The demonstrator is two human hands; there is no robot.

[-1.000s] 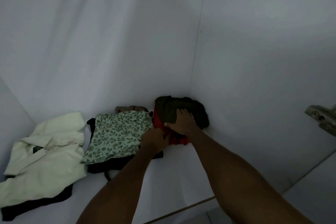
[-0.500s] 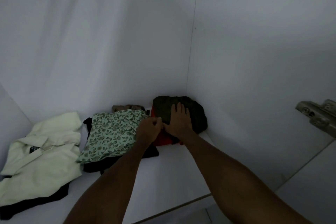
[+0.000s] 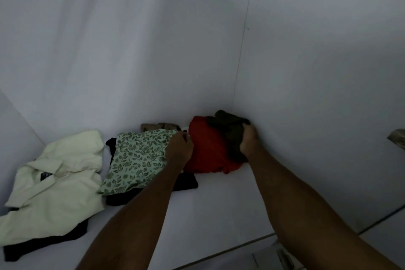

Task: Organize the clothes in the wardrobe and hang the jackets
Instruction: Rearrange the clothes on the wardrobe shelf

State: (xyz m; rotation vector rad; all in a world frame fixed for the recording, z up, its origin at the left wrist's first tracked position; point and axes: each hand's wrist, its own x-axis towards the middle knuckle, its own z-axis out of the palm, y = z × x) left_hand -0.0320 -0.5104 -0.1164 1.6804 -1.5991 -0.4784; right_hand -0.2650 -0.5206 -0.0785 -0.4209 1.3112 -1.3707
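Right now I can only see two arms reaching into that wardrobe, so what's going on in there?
A person is sorting clothes on a wardrobe shelf. The right hand grips a dark olive garment in the back right corner, partly on a red garment. The left hand sits with curled fingers at the edge of a green leaf-print garment, which lies on something black. A cream jacket lies spread at the far left, not yet hung.
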